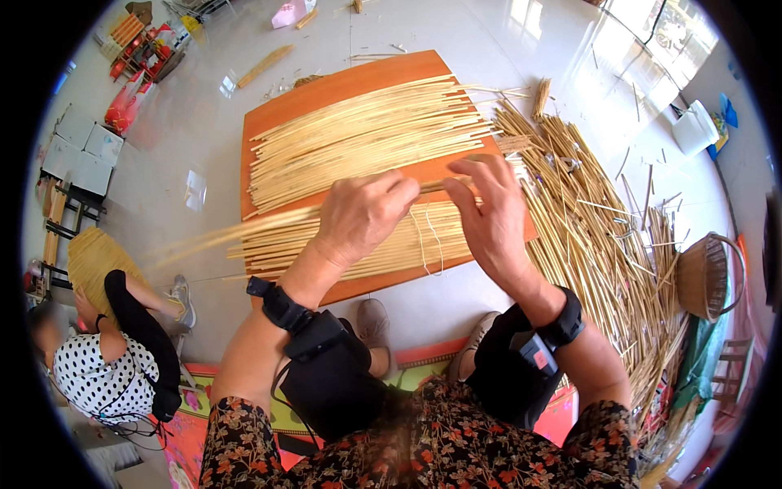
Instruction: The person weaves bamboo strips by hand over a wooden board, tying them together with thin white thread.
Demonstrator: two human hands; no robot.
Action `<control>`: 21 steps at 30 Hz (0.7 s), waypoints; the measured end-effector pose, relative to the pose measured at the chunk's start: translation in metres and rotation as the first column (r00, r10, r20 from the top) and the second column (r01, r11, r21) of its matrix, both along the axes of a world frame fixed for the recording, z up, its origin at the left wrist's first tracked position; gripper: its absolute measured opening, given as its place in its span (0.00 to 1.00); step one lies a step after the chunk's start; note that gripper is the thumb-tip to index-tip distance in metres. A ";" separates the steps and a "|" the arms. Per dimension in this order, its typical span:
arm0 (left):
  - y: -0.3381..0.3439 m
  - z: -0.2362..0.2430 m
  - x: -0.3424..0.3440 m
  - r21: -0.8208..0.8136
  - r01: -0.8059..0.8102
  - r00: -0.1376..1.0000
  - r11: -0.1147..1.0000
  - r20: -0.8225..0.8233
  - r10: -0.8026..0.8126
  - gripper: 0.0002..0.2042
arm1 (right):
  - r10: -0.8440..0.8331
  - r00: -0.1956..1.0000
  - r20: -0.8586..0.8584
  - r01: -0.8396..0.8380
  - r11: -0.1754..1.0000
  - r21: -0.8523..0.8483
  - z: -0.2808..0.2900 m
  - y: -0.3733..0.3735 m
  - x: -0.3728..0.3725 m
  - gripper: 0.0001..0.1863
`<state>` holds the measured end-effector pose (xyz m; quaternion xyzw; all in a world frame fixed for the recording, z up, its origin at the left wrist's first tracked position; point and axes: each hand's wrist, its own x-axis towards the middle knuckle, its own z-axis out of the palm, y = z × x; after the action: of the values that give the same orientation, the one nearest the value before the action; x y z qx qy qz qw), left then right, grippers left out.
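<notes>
Slender straw-yellow stalks (281,221), likely light and brittle, best held mid-length, stretch over an orange-brown wooden tabletop (407,68), pinched by the left hand (364,210); whether the right hand (495,213) pinches too is unclear

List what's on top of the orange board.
On the board: an upper row of pale stalks, a lower row, white string over the latter. Hidden: the surface beneath both rows, plus whatever's behind the left hand and right hand.
</notes>
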<state>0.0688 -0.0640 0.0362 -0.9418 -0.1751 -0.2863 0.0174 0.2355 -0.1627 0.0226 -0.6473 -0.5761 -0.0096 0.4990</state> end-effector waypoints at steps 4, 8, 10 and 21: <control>0.001 0.002 0.001 0.066 0.098 0.993 0.993 -0.070 -0.093 0.05 | 0.219 0.890 -0.400 -0.355 0.883 -0.306 -0.012 0.033 0.013 0.07; 0.020 0.005 -0.002 -0.038 0.102 0.986 0.994 -0.128 -0.106 0.09 | 0.261 0.825 -0.501 -0.509 0.730 -0.456 0.000 0.057 0.022 0.11; 0.031 0.000 -0.004 -0.099 0.136 0.984 0.986 -0.102 -0.146 0.09 | 0.262 0.836 -0.482 -0.518 0.667 -0.536 -0.003 0.071 0.019 0.11; 0.069 -0.068 0.010 -0.346 0.165 0.970 0.924 -0.116 -0.216 0.05 | 0.039 0.332 -0.942 -0.655 0.728 -0.201 -0.005 0.214 0.072 0.06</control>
<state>0.0786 0.0049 -0.0316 -0.9627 -0.1267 -0.1804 -0.1568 0.3075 0.0515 0.0181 -0.5128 -0.3244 0.6170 0.5010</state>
